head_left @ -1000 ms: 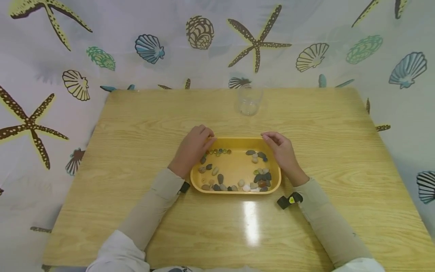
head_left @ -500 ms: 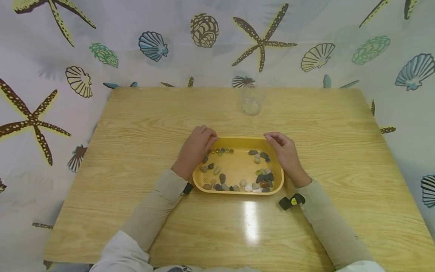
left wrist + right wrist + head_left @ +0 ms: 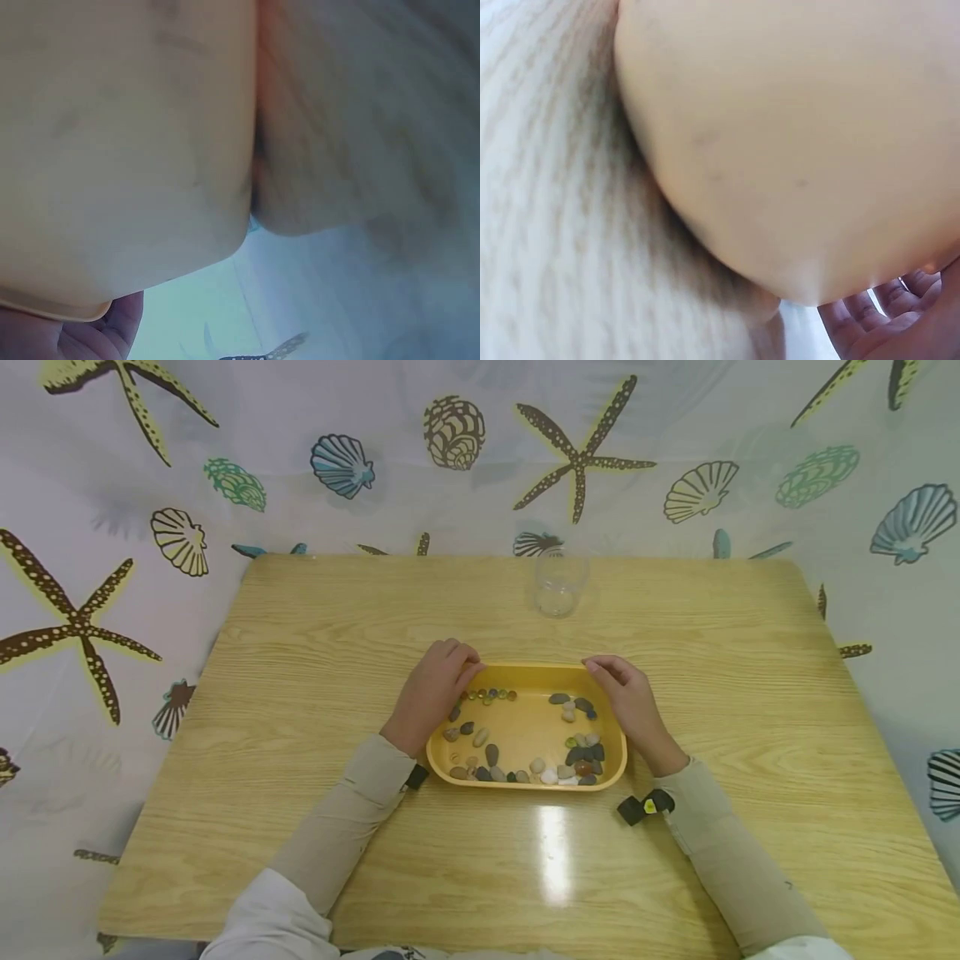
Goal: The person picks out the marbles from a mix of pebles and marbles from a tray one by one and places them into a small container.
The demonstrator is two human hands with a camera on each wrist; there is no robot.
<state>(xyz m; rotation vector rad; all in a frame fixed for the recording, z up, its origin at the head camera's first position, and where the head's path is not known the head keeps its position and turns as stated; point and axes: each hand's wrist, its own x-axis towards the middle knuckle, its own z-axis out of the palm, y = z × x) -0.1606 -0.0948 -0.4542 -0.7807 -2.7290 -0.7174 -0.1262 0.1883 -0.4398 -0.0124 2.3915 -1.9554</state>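
Note:
A yellow plastic tray (image 3: pixel 525 787) with rounded corners lies on the table. My left hand (image 3: pixel 431 693) grips its far left corner, thumb by the rim and fingers over the outer side. At the far right corner my right hand (image 3: pixel 633 702) pinches the rim between thumb and fingers. Inside, a row of glass marbles (image 3: pixel 492 694) runs along the far left wall. Grey and pale pebbles (image 3: pixel 492 755) lie along the near and side walls, with a reddish stone (image 3: pixel 583 768) near the right corner. Both wrist views show mostly the tray's outer wall (image 3: pixel 127 165), with curled fingers (image 3: pixel 892 296) at its rim.
Beyond the tray stands a clear drinking glass (image 3: pixel 557 597) near the back edge. The wood-grain table (image 3: pixel 315 635) meets a white curtain (image 3: pixel 375 518) printed with shells and starfish at the back and sides. Black straps (image 3: pixel 637 808) hang at both wrists.
The head view has shifted slightly, moving the whole scene a little to the right in the picture. Hands, tray and stones keep their places relative to each other.

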